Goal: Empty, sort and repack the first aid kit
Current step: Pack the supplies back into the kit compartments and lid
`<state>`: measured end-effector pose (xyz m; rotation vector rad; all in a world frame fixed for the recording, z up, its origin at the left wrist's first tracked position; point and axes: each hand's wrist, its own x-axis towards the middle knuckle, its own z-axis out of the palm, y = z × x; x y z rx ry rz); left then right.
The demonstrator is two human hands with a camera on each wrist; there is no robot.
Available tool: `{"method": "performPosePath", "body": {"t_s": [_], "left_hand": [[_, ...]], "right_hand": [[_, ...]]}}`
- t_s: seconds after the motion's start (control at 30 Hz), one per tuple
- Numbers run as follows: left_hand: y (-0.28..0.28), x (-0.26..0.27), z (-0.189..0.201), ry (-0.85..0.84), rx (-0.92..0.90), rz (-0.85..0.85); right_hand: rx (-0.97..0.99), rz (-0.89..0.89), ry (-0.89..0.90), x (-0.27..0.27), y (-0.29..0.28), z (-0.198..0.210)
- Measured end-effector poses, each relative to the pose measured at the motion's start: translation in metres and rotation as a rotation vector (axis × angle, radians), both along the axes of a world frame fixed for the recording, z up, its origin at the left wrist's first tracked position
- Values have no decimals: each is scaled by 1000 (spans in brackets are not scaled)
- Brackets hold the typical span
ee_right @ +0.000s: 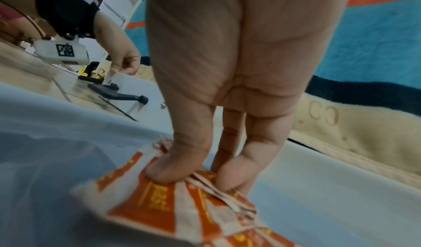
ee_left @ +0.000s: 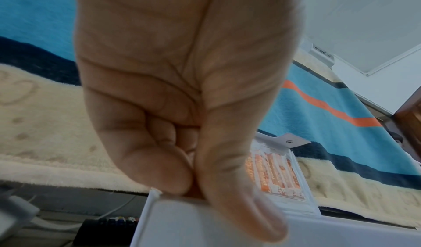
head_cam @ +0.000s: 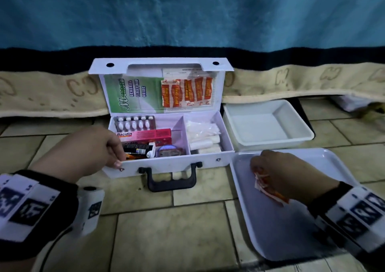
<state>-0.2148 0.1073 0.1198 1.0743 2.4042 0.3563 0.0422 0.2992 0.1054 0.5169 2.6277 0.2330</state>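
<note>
Orange-and-white plaster strips [ee_right: 182, 202] lie in the near white tray [head_cam: 291, 240], pinned under the thumb and fingers of the right hand [head_cam: 291, 175]. The left hand [head_cam: 91, 148] pinches the front left rim of the open first aid kit [head_cam: 177, 161] on the tiled floor [head_cam: 166, 230], left of the tray.

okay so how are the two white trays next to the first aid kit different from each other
The near tray is shallow and flat, the far tray deeper, with taller walls. The near tray holds orange plaster strips under the right hand; nothing shows in the far tray. The near tray sits beside the kit's front corner, the far tray alongside its right end. Both are white and rectangular.
</note>
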Motion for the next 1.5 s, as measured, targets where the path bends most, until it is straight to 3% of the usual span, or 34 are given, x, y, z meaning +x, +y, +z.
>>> {"method": "performPosePath", "body": {"t_s": [0.03,0.07,0.17,0.27,0.43,0.53,0.73,0.9,1.07,1.27,1.5], "left_hand": [[0,0,1,22,-2,-4],[0,1,1,43,-5,-8],[0,0,3,57,-22,-21],[0,-1,3,30,-21,-32],[1,-2,3,9,-24,-31],[3,-4,1,35,-39,-39],[3,-3,2,35,-40,-48],[2,-5,0,42,-39,-38],[2,-8,-2,19,-40,-13],[1,-9,-3,3,-15,-2],[1,-8,-3,-11,-32,-3]], "right_hand": [[-35,-161,158,27,-3,-2],[-4,-291,125,34,-3,-6],[-84,-230,164,32,-1,-14],[-98,-290,243,36,11,-8],[-91,-328,148,38,14,-3],[-111,-329,186,43,21,11],[-540,-345,581,18,11,54],[-845,-386,865,-40,13,53],[-881,-369,982,-103,19,49],[-855,-295,1375,-143,25,74],[-743,-302,1318,-169,30,65]]}}
